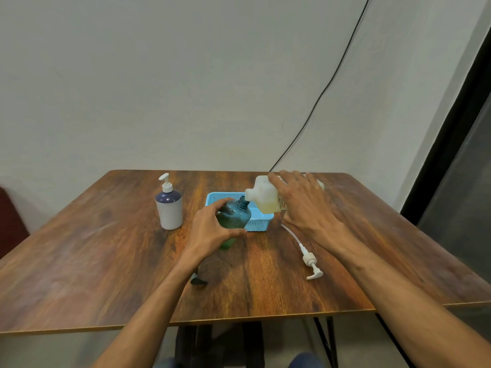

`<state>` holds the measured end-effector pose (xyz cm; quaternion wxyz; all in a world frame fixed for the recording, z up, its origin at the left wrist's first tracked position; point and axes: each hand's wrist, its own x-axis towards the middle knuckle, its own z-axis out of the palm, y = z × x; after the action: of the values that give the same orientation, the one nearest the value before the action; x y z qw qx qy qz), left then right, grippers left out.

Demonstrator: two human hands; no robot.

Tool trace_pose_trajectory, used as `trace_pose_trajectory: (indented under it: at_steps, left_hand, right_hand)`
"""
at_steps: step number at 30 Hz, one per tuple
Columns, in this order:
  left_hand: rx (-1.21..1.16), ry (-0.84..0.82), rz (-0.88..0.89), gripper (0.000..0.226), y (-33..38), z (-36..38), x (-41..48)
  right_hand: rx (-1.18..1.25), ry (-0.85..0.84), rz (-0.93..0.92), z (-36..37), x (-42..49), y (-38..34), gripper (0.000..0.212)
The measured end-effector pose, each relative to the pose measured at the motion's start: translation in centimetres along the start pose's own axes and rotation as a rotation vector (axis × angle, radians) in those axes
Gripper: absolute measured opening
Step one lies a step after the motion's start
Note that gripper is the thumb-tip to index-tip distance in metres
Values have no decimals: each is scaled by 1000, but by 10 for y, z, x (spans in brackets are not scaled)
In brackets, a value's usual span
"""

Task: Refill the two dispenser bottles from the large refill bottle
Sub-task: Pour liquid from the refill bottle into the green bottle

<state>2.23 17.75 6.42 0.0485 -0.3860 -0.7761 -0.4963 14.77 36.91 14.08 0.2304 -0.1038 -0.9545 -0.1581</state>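
My left hand [210,229] grips a translucent teal dispenser bottle [235,216] standing on the table with its pump off and its neck open. My right hand [300,203] holds the large pale refill bottle [265,197] tipped on its side, its spout touching the teal bottle's neck. Yellowish liquid shows inside the refill bottle. A white dispenser bottle [169,205] with a dark shoulder and its white pump in place stands upright to the left. A loose white pump [309,257] with its long tube lies on the table at the right.
A small blue plastic basket [259,225] sits behind the teal bottle on the wooden table [106,261]. A small dark cap [198,280] lies near my left forearm. A black cable [332,83] hangs down the wall behind.
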Motion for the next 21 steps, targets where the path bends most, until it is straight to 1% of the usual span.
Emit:
trace_pose_trajectory:
  at_steps: [12,21]
  left_hand:
    - [-4,-1,-2,79,3,2,0]
    - [-4,-1,-9,76,4,3,-2]
  right_hand:
    - [15,-8,8,-1,-1,1,88]
    - [-4,-8,6,0,-2,2,82]
